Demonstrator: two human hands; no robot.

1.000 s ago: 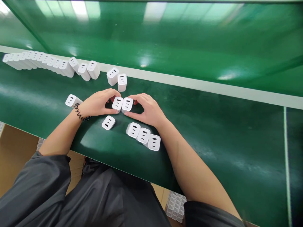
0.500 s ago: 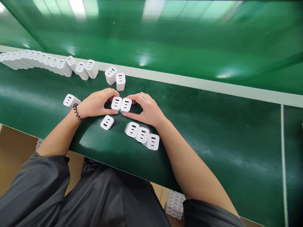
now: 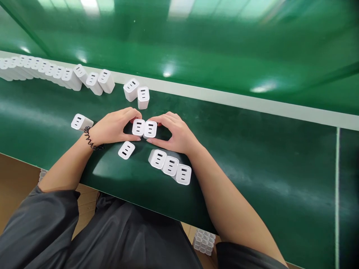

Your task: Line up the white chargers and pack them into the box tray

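Observation:
Two white charger blocks stand side by side on the green belt [image 3: 252,160], port faces up. My left hand [image 3: 113,126] curls round the left charger [image 3: 138,127], thumb in front and fingers behind. My right hand [image 3: 176,132] curls round the right charger [image 3: 150,129] the same way. The two blocks touch each other between my hands. A single charger [image 3: 126,150] lies just below my left thumb. A row of three chargers [image 3: 169,166] lies under my right wrist.
One loose charger [image 3: 80,122] lies left of my left wrist. Two more [image 3: 137,92] stand behind my hands, and a long row [image 3: 53,73] runs along the white strip [image 3: 252,101] at the back left. Clear plastic trays [image 3: 204,242] sit below the belt edge.
Both hands have kept their hold on the two touching chargers. The view has shifted slightly; the chargers on the belt sit a little lower and further left in the picture.

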